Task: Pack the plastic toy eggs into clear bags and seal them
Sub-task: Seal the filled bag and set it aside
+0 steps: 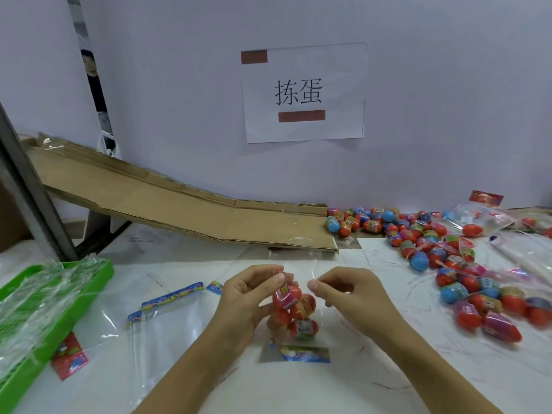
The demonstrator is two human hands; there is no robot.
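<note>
Pinching the mouth of a clear bag between thumb and fingertips, the left hand and right hand hold the film up just above the white table, fingers curled in tight on either side of the opening. Inside the bag sit a few red toy eggs, bunched together between the two palms, and the bag's colourful header strip hangs at the bottom, nearest the person. This bag looks filled but not yet sealed. Empty flat bags lie to the left, beside a green tray holding more crumpled film. Off to the right a big loose heap of eggs spreads across the table from the foot of a cardboard ramp, with one or two bagged sets behind it near the wall. Judging by that heap, most of the packing is yet to be done.
</note>
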